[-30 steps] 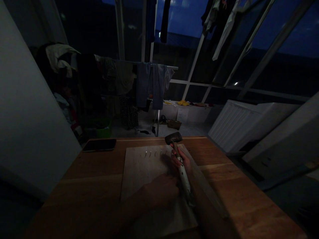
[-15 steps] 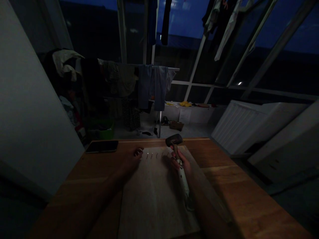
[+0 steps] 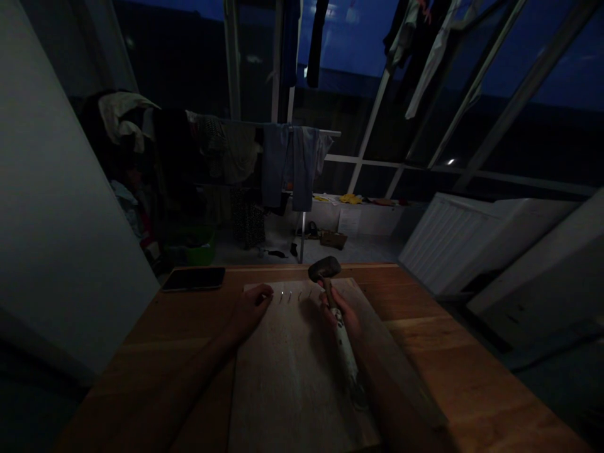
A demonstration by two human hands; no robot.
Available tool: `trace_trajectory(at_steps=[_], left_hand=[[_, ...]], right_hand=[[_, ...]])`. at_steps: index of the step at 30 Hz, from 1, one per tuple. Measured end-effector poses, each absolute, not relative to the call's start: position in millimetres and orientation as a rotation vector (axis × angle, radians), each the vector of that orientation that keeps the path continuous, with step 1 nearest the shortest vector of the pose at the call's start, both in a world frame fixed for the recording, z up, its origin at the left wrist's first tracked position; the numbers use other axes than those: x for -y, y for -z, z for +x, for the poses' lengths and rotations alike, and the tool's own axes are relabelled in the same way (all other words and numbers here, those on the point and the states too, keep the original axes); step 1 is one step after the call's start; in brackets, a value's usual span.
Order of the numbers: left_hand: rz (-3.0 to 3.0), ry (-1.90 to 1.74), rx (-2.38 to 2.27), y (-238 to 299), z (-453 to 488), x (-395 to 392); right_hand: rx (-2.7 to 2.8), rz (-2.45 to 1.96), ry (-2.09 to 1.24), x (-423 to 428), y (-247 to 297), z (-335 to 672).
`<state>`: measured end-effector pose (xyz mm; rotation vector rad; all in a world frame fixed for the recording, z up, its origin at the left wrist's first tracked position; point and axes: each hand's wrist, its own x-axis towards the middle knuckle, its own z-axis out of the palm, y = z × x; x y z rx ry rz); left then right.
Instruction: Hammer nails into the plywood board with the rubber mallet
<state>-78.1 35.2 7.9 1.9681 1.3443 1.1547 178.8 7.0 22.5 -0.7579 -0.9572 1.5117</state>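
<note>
A pale wooden board (image 3: pixel 292 377) lies on the wooden table (image 3: pixel 179 327) in dim light. A short row of nails (image 3: pixel 295 295) stands near the board's far edge. My right hand (image 3: pixel 340 314) grips the light handle of a hammer (image 3: pixel 335 314), whose dark head is raised just beyond the nails. My left hand (image 3: pixel 252 308) rests at the left end of the nail row, fingers pinched together at the leftmost nail; what they hold is too dark to name.
A dark phone (image 3: pixel 193 278) lies on the table's far left. Beyond the table stand a drying rack with clothes (image 3: pixel 283 160), a green tub (image 3: pixel 195 251) and a white radiator (image 3: pixel 438 242). A pale wall panel (image 3: pixel 51 207) borders the left side.
My left hand moved from the board's near middle up to the left end of the nail row. The hammer shifted slightly left while staying raised in my right hand.
</note>
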Motion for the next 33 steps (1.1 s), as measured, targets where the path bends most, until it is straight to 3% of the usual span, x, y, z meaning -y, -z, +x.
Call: trace_trajectory(at_steps=[15, 33], left_hand=[[1.818, -1.178, -1.366, -5.8, -75.8, -37.0], [1.831, -1.163, -1.336, 2.3, -78.6, -41.7]], right_hand=[[1.149, -0.849, -1.457, 12.0, -63.3, 120.4], [1.135, -0.914, -1.572, 12.5, -31.7, 87.6]])
